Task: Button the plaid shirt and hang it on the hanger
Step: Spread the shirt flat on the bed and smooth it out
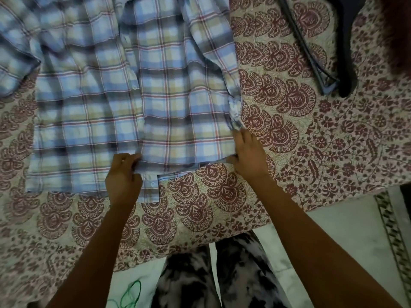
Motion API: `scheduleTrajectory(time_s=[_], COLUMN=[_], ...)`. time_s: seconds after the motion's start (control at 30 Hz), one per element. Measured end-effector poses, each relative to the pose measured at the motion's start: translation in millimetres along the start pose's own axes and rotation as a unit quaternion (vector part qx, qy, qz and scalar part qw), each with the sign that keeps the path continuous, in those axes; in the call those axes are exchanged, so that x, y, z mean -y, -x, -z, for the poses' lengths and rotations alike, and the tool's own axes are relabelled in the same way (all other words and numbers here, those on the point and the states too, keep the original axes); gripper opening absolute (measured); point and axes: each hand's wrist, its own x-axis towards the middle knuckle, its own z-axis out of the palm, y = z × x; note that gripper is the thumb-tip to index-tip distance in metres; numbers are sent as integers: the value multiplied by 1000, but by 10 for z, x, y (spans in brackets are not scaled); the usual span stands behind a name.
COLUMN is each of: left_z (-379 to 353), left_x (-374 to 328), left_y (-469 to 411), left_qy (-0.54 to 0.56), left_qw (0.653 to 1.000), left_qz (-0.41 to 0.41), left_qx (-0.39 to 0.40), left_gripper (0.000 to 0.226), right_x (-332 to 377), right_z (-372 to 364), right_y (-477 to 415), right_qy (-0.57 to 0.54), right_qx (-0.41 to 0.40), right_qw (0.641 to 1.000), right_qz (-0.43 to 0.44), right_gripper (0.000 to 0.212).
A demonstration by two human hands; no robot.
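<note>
Legs (pixel 200 276) against bed (pixel 289 141); left hand (pixel 123 174) fingers (pixel 127 157) pinch plaid shirt (pixel 178 107) placket, right hand (pixel 246 152) fingers (pixel 241 135) clamp hem. Level hems; start at bottom button (pixel 152 184).

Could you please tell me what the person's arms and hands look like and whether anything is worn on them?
The left arm and right arm are bare to the frame's edge: no sleeves. The left hand and right hand wear no gloves, and no watch, bracelet or ring shows, though the picture is soft.
</note>
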Motion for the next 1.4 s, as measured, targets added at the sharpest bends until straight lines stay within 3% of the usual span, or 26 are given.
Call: scheduleTrajectory(time_s=[0.1,0.23,0.33,0.4,0.5,0.57,0.6,0.7,0.83,0.9,1.03,1.13,1.23,1.3,1.33,1.4], left_z=[6,33,10,-52,-152,-191,-197,-185,-152,-134,-158,-106,-18,41,49,11], left_x=[193,358,365,327,275,268,267,259,285,313,399,343,234,129,31,-245], left_y=[97,142,118,132,164,171,171,178,192,218,255,122,-236,-490,-614,-831], left_qy=[-15,-16,-18,-10,8,18,24,18,-39,-73,-108,-149,-210,-218,-209,-146], left_qw=[996,984,991,994,996,996,995,994,995,995,983,960,885,841,850,923], left_qz=[87,173,135,106,84,87,90,104,68,21,-41,-40,10,24,12,-4], left_qx=[-33,-35,-6,17,24,24,25,30,53,66,145,235,416,494,484,357], left_gripper=[41,44,41,36,28,29,30,34,34,34,39,35,36,30,29,31], right_x=[54,43,13,23,140,261,295,349,302,266,93,19,-65,-143,-177,-237], right_z=[20,110,184,185,107,18,-19,-19,24,42,-55,-47,58,81,108,159], right_y=[-2,-7,-21,-26,-45,-47,-48,-25,75,132,205,161,46,-26,-69,-137], right_qy=[-41,40,111,93,68,71,55,-77,-130,-122,42,29,-22,-23,-31,-54], right_qx=[-87,-157,-64,-9,12,75,79,-22,-170,-157,-44,-32,-165,-203,-183,-67], right_qw=[995,984,985,988,998,994,995,997,976,979,996,997,986,973,969,968], right_qz=[-27,-71,-114,-120,1,38,32,-13,40,46,59,60,-7,-106,-163,-236], right_gripper=[50,31,42,57,92,101,95,60,43,38,38,43,37,39,45,46])
